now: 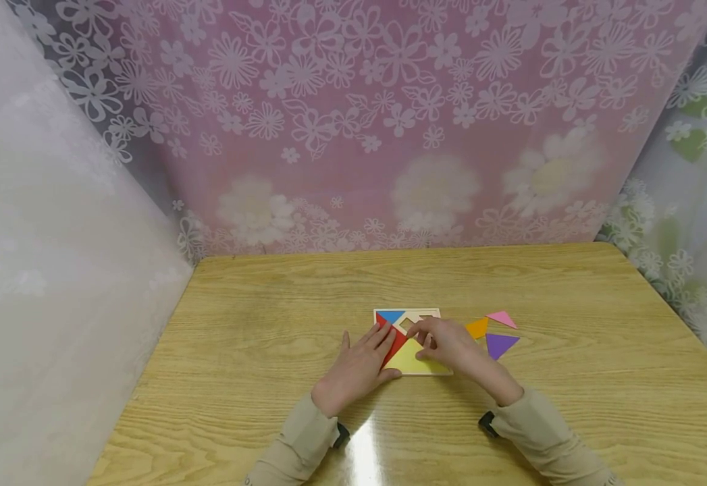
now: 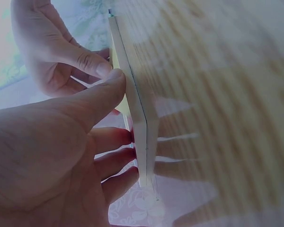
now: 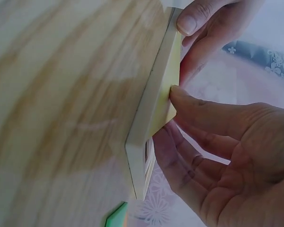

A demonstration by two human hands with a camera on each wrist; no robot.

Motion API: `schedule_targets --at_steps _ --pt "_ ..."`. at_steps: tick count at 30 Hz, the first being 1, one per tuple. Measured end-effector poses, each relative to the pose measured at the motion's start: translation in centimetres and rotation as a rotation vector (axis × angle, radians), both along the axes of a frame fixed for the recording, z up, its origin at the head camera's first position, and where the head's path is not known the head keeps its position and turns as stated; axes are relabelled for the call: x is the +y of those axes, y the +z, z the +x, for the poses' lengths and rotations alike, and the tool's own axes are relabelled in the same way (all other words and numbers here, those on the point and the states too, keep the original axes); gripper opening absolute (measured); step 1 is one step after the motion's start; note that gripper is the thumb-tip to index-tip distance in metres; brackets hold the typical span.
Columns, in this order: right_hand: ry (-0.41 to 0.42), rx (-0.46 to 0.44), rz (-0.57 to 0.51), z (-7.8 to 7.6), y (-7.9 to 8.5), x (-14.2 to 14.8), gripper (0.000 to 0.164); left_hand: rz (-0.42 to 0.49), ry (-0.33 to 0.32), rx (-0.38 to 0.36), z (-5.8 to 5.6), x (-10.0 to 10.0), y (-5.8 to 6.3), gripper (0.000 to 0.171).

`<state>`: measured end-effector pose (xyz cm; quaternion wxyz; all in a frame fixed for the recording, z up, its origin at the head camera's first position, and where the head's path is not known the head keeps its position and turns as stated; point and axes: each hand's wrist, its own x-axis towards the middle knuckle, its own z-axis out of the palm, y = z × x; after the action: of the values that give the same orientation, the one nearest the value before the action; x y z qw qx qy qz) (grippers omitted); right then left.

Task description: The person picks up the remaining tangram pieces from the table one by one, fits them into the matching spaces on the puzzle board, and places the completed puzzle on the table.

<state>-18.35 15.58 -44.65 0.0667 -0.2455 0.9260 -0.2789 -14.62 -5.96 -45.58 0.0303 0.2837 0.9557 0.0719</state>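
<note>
A square wooden tangram board (image 1: 437,312) lies on the table. My left hand (image 1: 356,368) rests on its left side, fingers over the red triangle (image 1: 399,343) and thumb at the near edge. At the near side of the board, the large yellow triangle (image 1: 410,364) is in place. My right hand (image 1: 447,343) pinches this triangle near its inner tip; in the right wrist view the thumb (image 3: 199,109) touches its face and curled fingers sit at its edge. A blue triangle (image 1: 391,316) fills the far left corner. Cut-out openings (image 1: 407,324) show at the far right of the board.
Right of the board lie an orange piece (image 1: 478,329), a pink triangle (image 1: 503,318) and a purple triangle (image 1: 502,345). A green piece (image 3: 116,215) shows in the right wrist view. A flowered curtain (image 1: 353,135) hangs behind the wooden table (image 1: 256,304).
</note>
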Motion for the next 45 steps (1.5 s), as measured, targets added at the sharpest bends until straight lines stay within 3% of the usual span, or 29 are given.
schedule_targets --at_steps 19,28,39,45 --pt "-0.011 0.046 0.083 0.3 -0.1 -0.5 0.029 0.006 0.004 -0.015 -0.1 0.0 -0.2 0.071" --pt "-0.066 0.061 -0.010 0.0 0.4 0.0 0.006 0.007 0.002 -0.023 -0.2 -0.1 -0.3 0.071" --pt "-0.086 0.207 -0.085 -0.6 1.3 1.0 0.006 0.012 0.007 -0.023 -0.2 0.0 -0.3 0.072" --pt "-0.138 0.218 -0.083 -0.8 2.0 2.4 0.004 0.017 0.009 -0.017 -0.2 0.0 -0.3 0.072"
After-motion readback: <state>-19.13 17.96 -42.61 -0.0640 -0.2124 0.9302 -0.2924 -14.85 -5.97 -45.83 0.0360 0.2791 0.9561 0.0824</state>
